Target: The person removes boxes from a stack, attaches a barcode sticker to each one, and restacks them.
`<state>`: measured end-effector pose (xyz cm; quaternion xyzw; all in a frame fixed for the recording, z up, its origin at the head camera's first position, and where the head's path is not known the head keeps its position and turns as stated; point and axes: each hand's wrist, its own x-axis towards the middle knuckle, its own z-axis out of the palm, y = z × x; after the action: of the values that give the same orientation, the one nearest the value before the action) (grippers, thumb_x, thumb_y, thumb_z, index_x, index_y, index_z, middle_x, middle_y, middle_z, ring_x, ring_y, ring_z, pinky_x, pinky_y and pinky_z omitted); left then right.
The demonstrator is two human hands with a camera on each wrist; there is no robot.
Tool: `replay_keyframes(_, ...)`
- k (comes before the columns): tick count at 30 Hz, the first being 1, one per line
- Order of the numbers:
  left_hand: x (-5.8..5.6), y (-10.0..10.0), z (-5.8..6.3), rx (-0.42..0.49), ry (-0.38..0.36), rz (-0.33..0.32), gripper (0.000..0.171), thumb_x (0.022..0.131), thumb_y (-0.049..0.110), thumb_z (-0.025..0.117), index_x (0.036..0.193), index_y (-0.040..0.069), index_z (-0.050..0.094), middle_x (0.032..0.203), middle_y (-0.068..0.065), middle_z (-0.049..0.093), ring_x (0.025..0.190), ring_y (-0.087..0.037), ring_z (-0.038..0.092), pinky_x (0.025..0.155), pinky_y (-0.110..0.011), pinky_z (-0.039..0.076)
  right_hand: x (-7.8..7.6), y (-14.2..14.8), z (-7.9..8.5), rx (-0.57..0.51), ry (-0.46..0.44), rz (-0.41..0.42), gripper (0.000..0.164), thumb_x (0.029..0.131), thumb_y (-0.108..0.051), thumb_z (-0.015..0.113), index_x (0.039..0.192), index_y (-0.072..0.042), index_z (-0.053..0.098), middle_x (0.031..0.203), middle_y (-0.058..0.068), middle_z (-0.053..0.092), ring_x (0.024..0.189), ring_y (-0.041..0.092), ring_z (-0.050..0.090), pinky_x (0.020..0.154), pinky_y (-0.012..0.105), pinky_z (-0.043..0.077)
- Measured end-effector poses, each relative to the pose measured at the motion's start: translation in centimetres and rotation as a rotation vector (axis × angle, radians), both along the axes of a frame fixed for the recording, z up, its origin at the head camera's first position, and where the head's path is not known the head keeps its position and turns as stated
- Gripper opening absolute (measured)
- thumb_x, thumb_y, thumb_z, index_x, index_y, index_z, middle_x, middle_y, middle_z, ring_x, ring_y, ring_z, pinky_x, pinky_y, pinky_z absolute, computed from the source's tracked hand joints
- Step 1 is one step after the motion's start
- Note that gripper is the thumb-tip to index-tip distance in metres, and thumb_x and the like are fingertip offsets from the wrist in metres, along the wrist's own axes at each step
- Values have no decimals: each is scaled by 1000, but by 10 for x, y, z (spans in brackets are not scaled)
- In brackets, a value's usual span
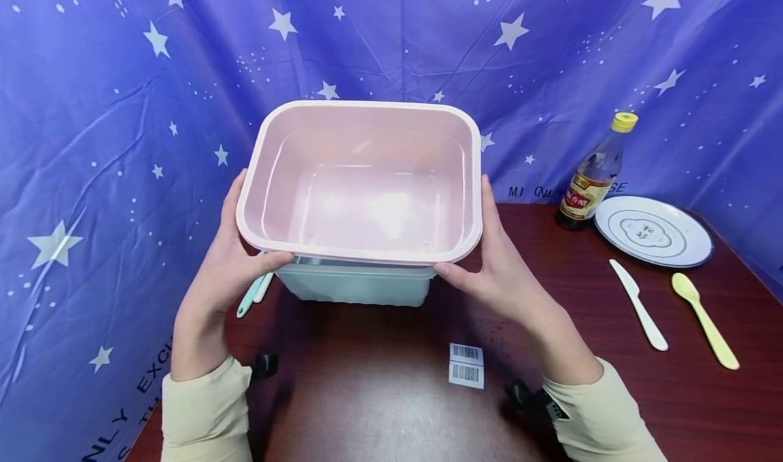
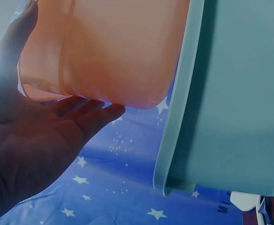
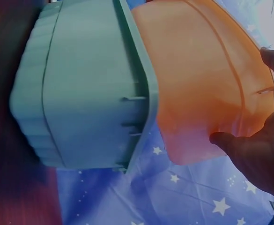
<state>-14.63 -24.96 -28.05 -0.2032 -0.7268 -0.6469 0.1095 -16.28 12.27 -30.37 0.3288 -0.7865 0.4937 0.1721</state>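
Note:
A pink rectangular plastic basin [image 1: 367,197] is raised, its inside tilted toward me. My left hand [image 1: 235,265] grips its left end, thumb at the near rim and fingers along the side. On the right end, my right hand [image 1: 508,265] holds it the same way. Below stands a teal plastic bin [image 1: 361,285] on the table, mostly hidden by the basin in the head view. Both wrist views show the basin's outer wall [image 3: 197,70], looking orange, just above the rim of the teal bin [image 3: 90,89].
Two slim handles [image 1: 251,295], teal and white, lie by my left wrist. A barcode label [image 1: 467,365] is on the dark red table [image 1: 367,394]. To the right are a sauce bottle [image 1: 590,176], a white plate [image 1: 654,232], a white knife [image 1: 639,306] and a yellow spoon [image 1: 706,323].

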Motion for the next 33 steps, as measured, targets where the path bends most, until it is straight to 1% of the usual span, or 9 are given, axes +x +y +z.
replay_keyframes(2,0,3,0,-9,-1,9,119,71,-16,77,160,33,17,157,-7,29,132,-37,39,90,-27,51,2,4,2,-1,-6,-11,122,80,-18,85,163,-18,-4,168,3,12,150,24,21,120,38,17)
replay_keyframes(6,0,11,2,-61,18,26,119,73,-11,81,161,35,15,157,-5,30,132,-36,41,89,-26,52,4,13,3,0,-22,-31,122,79,-14,85,163,-20,-3,168,4,13,149,24,21,119,34,17)
replay_keyframes(9,-2,18,1,-72,27,17,119,73,-10,81,161,35,15,158,-4,30,132,-37,42,89,-28,53,6,20,3,6,-30,-45,122,79,-12,85,163,-21,-3,167,4,14,149,25,23,118,31,18)
replay_keyframes(16,-2,35,0,-60,29,-8,117,74,-5,84,160,33,15,157,-2,30,131,-37,44,91,-29,53,12,37,3,3,-63,-62,121,79,-10,84,163,-25,-2,167,3,15,148,25,23,117,30,19)
replay_keyframes(20,-4,44,-1,-53,49,-39,115,74,-4,84,160,32,17,158,-4,30,131,-39,44,92,-34,54,15,46,3,8,-83,-80,121,79,-9,84,163,-27,-2,167,1,14,148,24,24,116,30,20)
replay_keyframes(25,-6,56,-2,-53,52,-53,116,73,-4,85,160,32,17,157,-4,31,131,-40,45,89,-36,56,20,57,4,1,-94,-93,121,77,-8,84,163,-28,0,167,1,16,147,27,26,116,31,20)
replay_keyframes(27,-6,60,-3,-49,52,-59,117,72,-3,85,160,32,17,157,-5,32,130,-40,46,89,-38,56,21,61,4,-6,-93,-94,121,77,-6,83,163,-28,2,166,2,18,145,28,28,115,28,21)
replay_keyframes(31,-8,69,-4,-41,60,-75,117,72,-2,86,161,32,16,157,-5,31,130,-41,46,91,-43,55,24,69,4,-15,-91,-97,122,75,-2,82,163,-28,2,166,2,19,143,27,29,111,22,21)
replay_keyframes(33,-8,73,-5,-39,60,-77,117,73,-1,86,161,32,16,158,-5,31,131,-40,46,91,-44,55,25,73,5,-12,-92,-100,122,76,0,81,163,-28,1,166,3,20,143,25,30,110,20,21)
